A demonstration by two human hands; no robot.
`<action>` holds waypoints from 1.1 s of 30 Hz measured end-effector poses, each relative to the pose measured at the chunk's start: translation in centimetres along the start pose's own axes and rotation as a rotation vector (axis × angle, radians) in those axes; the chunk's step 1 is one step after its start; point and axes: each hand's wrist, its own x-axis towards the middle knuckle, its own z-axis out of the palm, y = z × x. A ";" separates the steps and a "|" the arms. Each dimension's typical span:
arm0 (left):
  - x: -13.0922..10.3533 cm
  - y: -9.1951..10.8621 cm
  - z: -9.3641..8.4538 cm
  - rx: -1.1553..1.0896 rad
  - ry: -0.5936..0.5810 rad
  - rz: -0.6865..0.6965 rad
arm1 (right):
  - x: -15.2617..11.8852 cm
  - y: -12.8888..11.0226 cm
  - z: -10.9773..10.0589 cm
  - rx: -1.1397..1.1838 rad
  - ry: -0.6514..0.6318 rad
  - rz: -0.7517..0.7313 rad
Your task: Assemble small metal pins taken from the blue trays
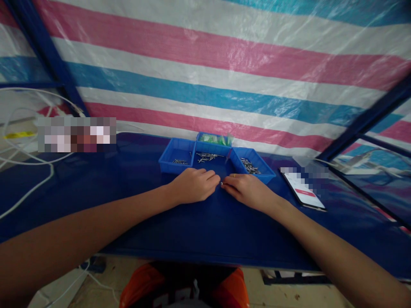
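My left hand (196, 185) is closed above the blue table, its fingertips pressed together; whatever they hold is hidden. Just across a narrow gap, my right hand (248, 189) pinches a small shiny piece (221, 183), too small to name. Beyond the hands, a pile of thin metal pins or screws (207, 157) lies on the table between two blue bins. The left blue bin (175, 168) holds a few similar metal pieces (180, 162). In the right blue bin (265, 174) there is a larger heap of small metal parts (248, 166).
Behind stands a third blue bin (213, 149) with green packets (213, 139). A phone (306, 192) lies on the blue table (205, 231) at the right. White cables (41, 182) run along the left. A striped plastic sheet (205, 64) hangs behind, between blue frame posts (366, 117).
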 end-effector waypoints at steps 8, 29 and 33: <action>0.0 0.1 -0.2 -0.023 -0.004 0.029 | 0.0 -0.2 0.0 0.000 0.016 -0.013; 0.0 -0.1 0.7 -0.115 -0.108 -0.113 | -0.2 -0.8 -0.7 0.120 0.187 0.009; -0.1 -0.1 0.7 -0.131 -0.096 -0.125 | -0.2 -0.7 -0.6 0.118 0.178 0.036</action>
